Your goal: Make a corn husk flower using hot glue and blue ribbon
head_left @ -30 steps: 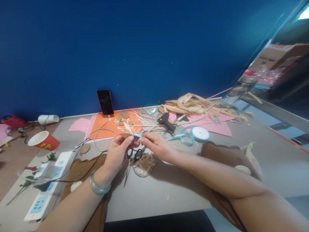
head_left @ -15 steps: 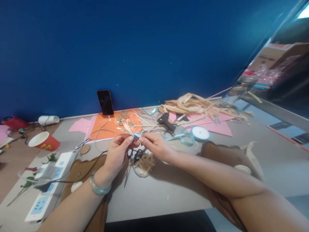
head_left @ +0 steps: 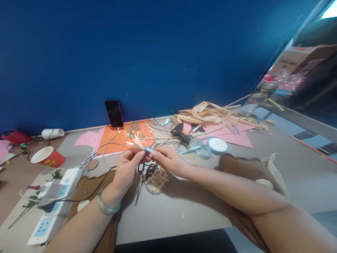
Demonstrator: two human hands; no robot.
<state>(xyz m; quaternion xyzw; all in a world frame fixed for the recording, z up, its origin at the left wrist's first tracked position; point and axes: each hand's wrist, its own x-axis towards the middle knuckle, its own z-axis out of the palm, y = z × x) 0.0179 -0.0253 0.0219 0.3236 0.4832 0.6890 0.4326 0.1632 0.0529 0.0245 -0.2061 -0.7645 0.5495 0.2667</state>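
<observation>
My left hand (head_left: 130, 162) and my right hand (head_left: 168, 160) meet over the middle of the table, fingertips pinched together. Between them is a small bundle of pale dried strips (head_left: 136, 142) with a light blue ribbon (head_left: 148, 149) around its lower end. Both hands are closed on the ribbon-wrapped part, and the fingers hide some of it. Just below lie black-handled scissors (head_left: 140, 179), blades toward me. Beside the scissors sits a round clear dish (head_left: 156, 192) full of short pale pieces. A roll of light blue ribbon (head_left: 217, 145) lies beyond my right wrist.
A black glue gun (head_left: 180, 133) and a heap of dried husk strips (head_left: 207, 114) lie at the back. A phone (head_left: 114, 113) leans on the blue wall above orange paper (head_left: 105, 144). At left are a paper cup (head_left: 56, 158), a power strip (head_left: 43, 225) and loose cables.
Both hands keep their pinch on the bundle, and the fingers have shifted only slightly. The whole view has moved a little.
</observation>
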